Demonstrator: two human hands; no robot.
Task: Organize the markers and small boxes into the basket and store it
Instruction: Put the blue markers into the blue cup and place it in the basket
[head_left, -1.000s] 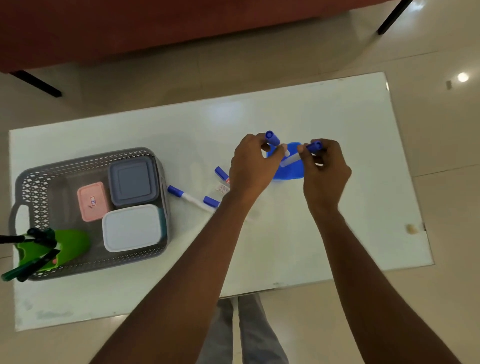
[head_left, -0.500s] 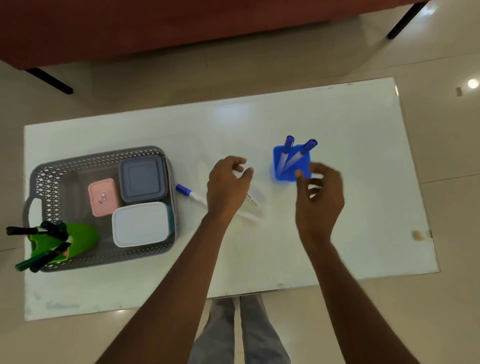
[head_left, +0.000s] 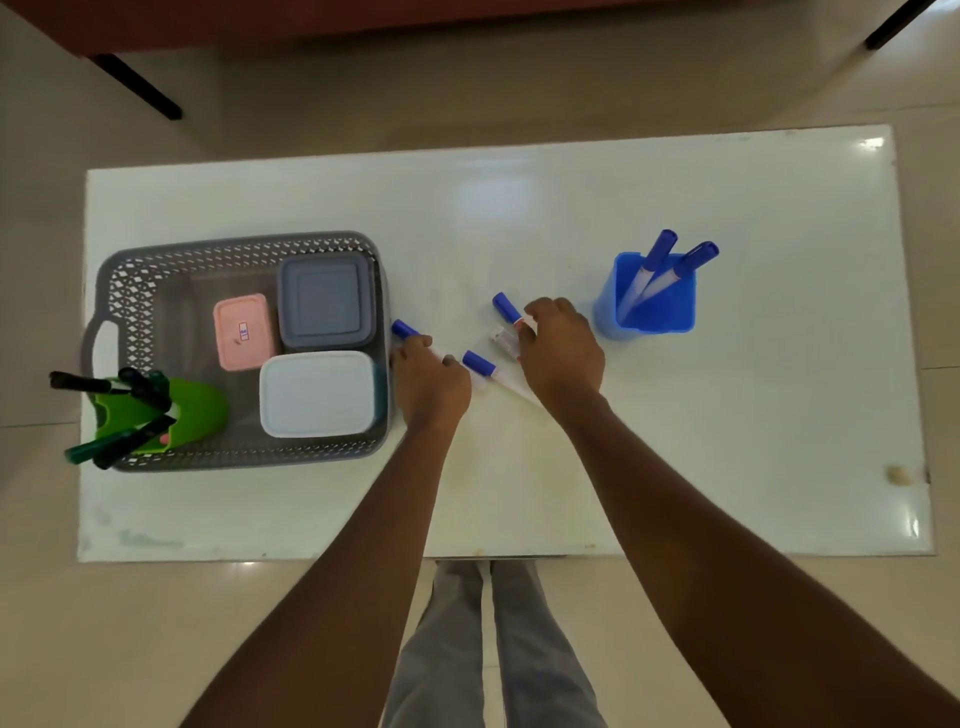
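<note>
Markers on the table: three lie loose on the glossy white tabletop (head_left: 727, 441), between the basket and the blue cup.
Left hand: the left hand (head_left: 431, 376) curls its fingers over the barrel of the basket-side blue-capped white marker (head_left: 404, 329), whose cap lies just beside the basket wall.
Right hand: the right hand (head_left: 563, 351) closes its fingers on the far blue-capped white marker (head_left: 505, 306); only the cap end shows past the knuckles.
Ungripped: the middle blue-capped white marker (head_left: 479, 362) lies between the two hands, and neither hand grips it.
Basket: the grey perforated plastic basket (head_left: 239, 244) sits at the table's left and holds a pink lidded box (head_left: 241, 332), a grey-blue square box (head_left: 324, 301), a white lidded box (head_left: 317, 395) and a green cup of dark markers (head_left: 197, 410).
Blue cup: the square blue plastic cup (head_left: 660, 312) stands upright outside the basket, with two blue-capped markers (head_left: 655, 257) leaning in it.
Step, as judged: each hand lifts one marker for the blue cup.
Risk, rolling: a round barrel on a slick top may slip from a shallow pinch and roll away.
Risk, knock: either wrist could nudge the middle marker as it rises.
Risk, tipping: markers dropped in hard may topple the light cup.
Risk, space: the basket looks crowded, so the cup may not seat flat.
</note>
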